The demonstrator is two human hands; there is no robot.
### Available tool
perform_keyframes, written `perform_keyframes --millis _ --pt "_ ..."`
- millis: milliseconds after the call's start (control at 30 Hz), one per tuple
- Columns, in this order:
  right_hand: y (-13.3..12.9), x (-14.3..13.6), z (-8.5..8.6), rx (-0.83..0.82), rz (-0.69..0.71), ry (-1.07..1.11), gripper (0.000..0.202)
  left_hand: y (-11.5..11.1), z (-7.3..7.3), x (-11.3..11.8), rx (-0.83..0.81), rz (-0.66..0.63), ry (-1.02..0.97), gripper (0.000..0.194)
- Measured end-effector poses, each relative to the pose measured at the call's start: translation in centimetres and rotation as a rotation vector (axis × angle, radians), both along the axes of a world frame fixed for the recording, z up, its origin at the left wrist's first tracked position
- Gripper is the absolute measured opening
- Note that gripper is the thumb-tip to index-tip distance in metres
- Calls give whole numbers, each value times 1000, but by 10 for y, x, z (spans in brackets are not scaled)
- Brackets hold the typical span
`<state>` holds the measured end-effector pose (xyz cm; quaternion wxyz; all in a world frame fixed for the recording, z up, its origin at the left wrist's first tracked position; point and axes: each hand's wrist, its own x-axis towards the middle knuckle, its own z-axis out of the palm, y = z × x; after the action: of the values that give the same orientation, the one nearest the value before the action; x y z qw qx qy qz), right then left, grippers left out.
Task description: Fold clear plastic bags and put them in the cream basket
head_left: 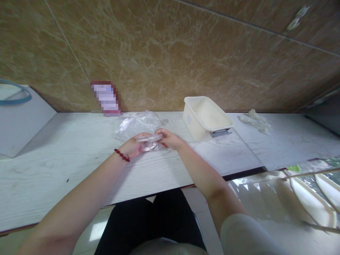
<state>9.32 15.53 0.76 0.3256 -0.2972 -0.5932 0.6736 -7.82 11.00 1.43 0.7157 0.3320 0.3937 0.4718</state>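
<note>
We count two hands, one left hand (135, 146) and one right hand (170, 139), and one red beaded bracelet (122, 155). On one desk (79, 145) we see one cream bin (195, 124), one white box (22, 124), one crumpled whitish piece (255, 121) and one spread plastic bag (138, 124); we cannot count the layers of clear plastic (151, 141) between the hands. At lower right we count at least two white trays (310, 200).

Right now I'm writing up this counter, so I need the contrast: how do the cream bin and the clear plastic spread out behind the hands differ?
The cream bin is opaque; the clear plastic is see-through and shiny. The bin stands upright, open at the top, while the plastic lies low and crumpled. Both rest on the white counter.
</note>
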Motion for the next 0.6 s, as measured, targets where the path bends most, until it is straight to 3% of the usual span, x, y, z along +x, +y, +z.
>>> perform_keyframes --millis 100,267,467,600 --pt "0 1 -1 -23 43 22 9 0 3 -2 -12 1 28 19" --pt "3 0 -4 -37 11 54 3 -4 15 4 -86 44 10 35" --pt "8 -1 -6 87 -172 -5 6 -8 22 5 -168 11 -293 34" --pt "9 -3 -5 117 -214 -8 16 -10 24 7 -172 -28 -287 37"
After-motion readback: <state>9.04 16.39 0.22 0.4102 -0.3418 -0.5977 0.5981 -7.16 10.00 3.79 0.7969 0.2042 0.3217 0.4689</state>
